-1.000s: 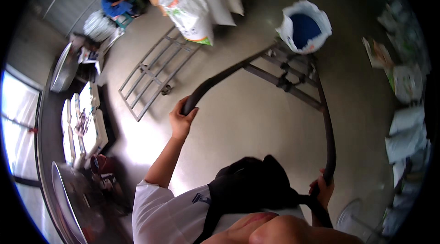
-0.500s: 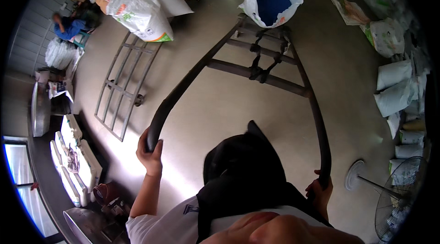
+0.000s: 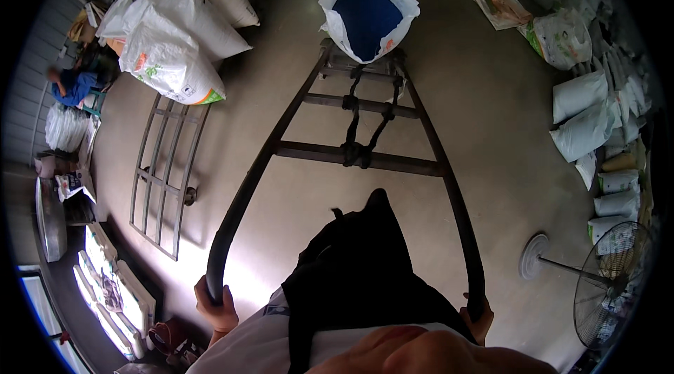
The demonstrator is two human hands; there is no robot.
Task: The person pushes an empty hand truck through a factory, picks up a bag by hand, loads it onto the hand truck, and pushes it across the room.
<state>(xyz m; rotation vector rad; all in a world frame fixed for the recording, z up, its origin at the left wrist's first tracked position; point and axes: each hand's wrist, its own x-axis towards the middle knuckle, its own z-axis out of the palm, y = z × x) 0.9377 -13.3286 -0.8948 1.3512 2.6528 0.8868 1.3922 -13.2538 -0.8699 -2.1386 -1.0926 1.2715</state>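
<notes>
Left hand [image 3: 214,307] clenched round hand truck [image 3: 351,156] left handle, right hand [image 3: 479,318] gripping right handle

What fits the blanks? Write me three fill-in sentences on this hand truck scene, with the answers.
1. Each hand, left hand and right hand, grips one ____ of the dark metal hand truck.
2. The open white sack at the truck's far end holds ____ material.
3. A metal grate lies flat on the ____.

Answers: handle; blue; floor
</notes>
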